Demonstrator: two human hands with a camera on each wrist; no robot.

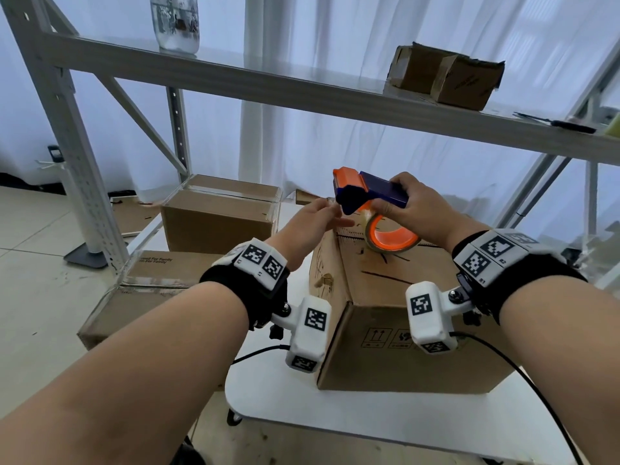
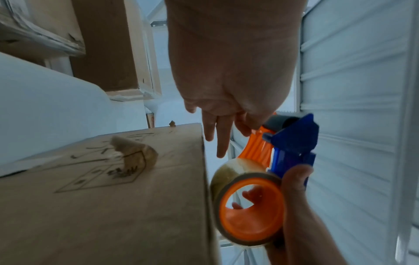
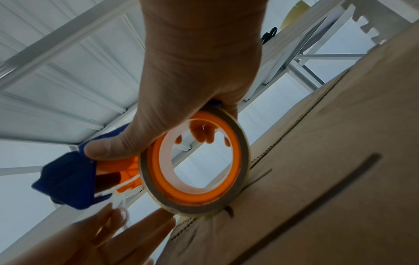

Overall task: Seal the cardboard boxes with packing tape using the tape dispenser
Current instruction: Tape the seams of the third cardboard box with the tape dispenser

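Right hand (image 1: 401,204) grips tape dispenser (image 1: 365,193) over box (image 1: 385,297); left hand (image 1: 313,218), fingers extended, at 9 o'clock. Step: freeing tape end; next, anchor it.

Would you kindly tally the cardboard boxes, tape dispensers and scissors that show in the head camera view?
Lower cardboard boxes: 3
Upper cardboard boxes: 2
Tape dispenser: 1
Scissors: 1
Total: 7
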